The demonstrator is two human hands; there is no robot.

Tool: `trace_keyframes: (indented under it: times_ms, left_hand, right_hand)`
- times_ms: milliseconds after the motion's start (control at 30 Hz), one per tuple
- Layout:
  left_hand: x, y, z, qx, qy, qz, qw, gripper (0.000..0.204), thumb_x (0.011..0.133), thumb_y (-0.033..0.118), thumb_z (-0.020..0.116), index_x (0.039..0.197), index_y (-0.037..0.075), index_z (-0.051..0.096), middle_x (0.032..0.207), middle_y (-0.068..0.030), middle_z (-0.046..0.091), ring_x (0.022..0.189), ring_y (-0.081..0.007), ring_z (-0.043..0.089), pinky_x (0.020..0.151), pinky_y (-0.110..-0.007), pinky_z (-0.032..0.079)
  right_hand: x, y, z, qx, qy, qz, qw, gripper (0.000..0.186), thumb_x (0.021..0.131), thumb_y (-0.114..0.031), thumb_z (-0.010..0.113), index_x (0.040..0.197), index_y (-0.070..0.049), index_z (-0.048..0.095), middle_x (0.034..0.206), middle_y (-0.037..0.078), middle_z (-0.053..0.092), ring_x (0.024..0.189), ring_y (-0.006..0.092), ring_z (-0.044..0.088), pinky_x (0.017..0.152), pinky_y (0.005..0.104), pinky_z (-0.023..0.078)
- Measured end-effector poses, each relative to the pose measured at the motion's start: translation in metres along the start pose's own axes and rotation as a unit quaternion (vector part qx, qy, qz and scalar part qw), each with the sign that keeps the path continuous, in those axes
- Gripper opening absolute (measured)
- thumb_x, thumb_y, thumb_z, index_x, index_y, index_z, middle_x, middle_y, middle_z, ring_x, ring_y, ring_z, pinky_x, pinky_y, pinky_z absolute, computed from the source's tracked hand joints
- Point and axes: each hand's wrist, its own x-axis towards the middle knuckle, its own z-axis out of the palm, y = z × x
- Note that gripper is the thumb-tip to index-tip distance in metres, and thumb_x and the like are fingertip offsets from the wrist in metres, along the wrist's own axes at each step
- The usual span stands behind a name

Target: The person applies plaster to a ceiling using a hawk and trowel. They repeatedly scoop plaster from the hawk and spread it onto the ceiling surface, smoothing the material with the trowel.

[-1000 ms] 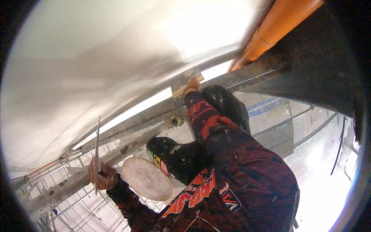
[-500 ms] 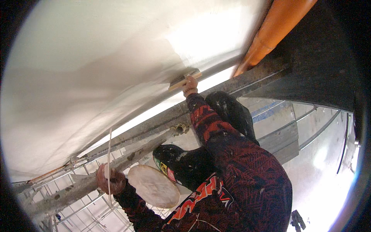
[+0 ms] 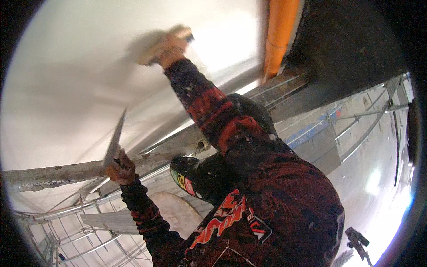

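The right hand (image 3: 172, 50) grasps a long, pale beige trowel (image 3: 182, 33) at the smooth white wall (image 3: 89, 40), left of its right edge; blur hides whether they touch. The left hand (image 3: 121, 169) is clenched on a thin, flat grey blade (image 3: 115, 139), tilted upward near the wall's lower edge. Behind that hand runs a stained grey tubular rail (image 3: 58, 175); a round orange pipe (image 3: 276, 40) follows the wall's right edge.

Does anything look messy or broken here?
Yes, messy: the long grey pole behind the left hand looks blotchy and crusted, instead of smooth. The dark top also has pale specks on it. Nothing looks clearly broken; the fisheye camera bends straight edges.
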Motion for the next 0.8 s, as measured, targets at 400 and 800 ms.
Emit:
trace_keyframes:
  times_ms: [400, 800]
  left_hand:
    - [0.009, -0.040, -0.027, -0.027, 0.120, -0.047, 0.991, 0.049, 0.092, 0.042, 0.050, 0.079, -0.004, 0.057, 0.064, -0.0129, 0.062, 0.054, -0.0209, 0.061, 0.049, -0.032, 0.051]
    - [0.005, -0.057, -0.026, -0.401, 0.172, -0.078, 0.897, 0.042, 0.093, 0.038, 0.049, 0.108, -0.001, 0.046, 0.083, -0.0201, 0.056, 0.066, -0.0287, 0.055, 0.057, -0.038, 0.051]
  right_hand:
    - [-0.234, 0.068, 0.092, 0.329, -0.109, 0.216, 0.913, 0.035, 0.066, -0.007, 0.064, 0.100, -0.001, 0.058, 0.092, 0.014, 0.058, 0.087, 0.0311, 0.056, 0.070, 0.0416, 0.045]
    - [-0.281, 0.159, 0.343, 0.085, -0.300, 0.271, 0.910, 0.015, 0.088, -0.016, 0.052, 0.100, -0.007, 0.053, 0.091, 0.009, 0.054, 0.092, 0.0219, 0.055, 0.072, 0.0334, 0.049]
